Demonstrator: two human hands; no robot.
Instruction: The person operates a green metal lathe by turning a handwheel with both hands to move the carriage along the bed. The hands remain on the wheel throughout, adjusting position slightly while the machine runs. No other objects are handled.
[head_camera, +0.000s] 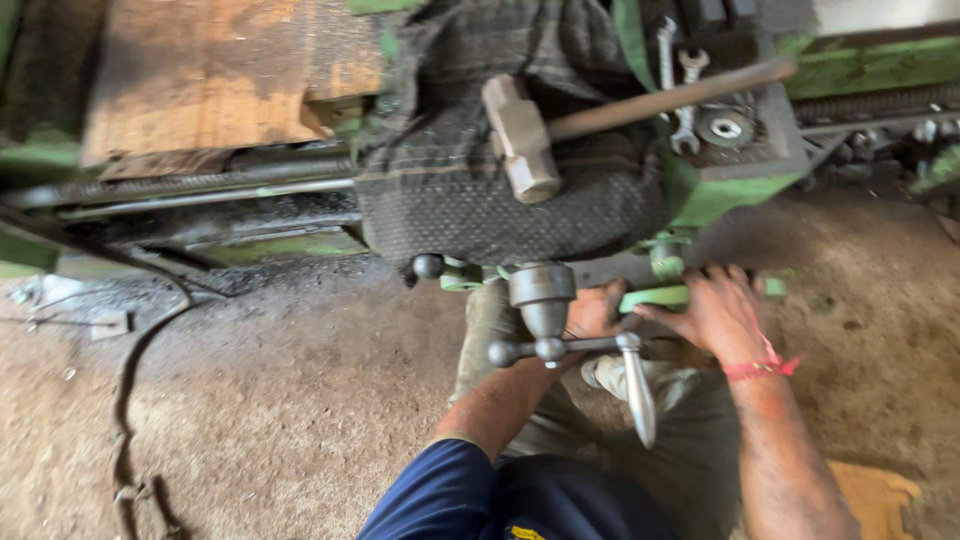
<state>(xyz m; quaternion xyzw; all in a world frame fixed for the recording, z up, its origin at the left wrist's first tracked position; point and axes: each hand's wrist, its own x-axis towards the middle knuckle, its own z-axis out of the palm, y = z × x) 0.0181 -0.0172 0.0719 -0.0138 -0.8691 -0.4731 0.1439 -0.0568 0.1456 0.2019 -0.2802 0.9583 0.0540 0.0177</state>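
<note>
My right hand (722, 312) closes on the green lever (660, 297) beside the crank handle (560, 346), my left hand (592, 312) steadying underneath, grip unclear; I'd move it slowly.

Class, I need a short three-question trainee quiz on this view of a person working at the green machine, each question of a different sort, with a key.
1. True or false: the hammer lies on the dark cloth draped over the machine.
2. What does the right hand rest on? A) the green lever B) a spanner C) the hammer handle
3. Fill in: the right wrist wears a ____ thread.

Key
1. True; its head sits on the cloth, with the wooden handle pointing towards the spanners.
2. A; the left hand sits behind the grey metal crank handle.
3. Red.
</note>
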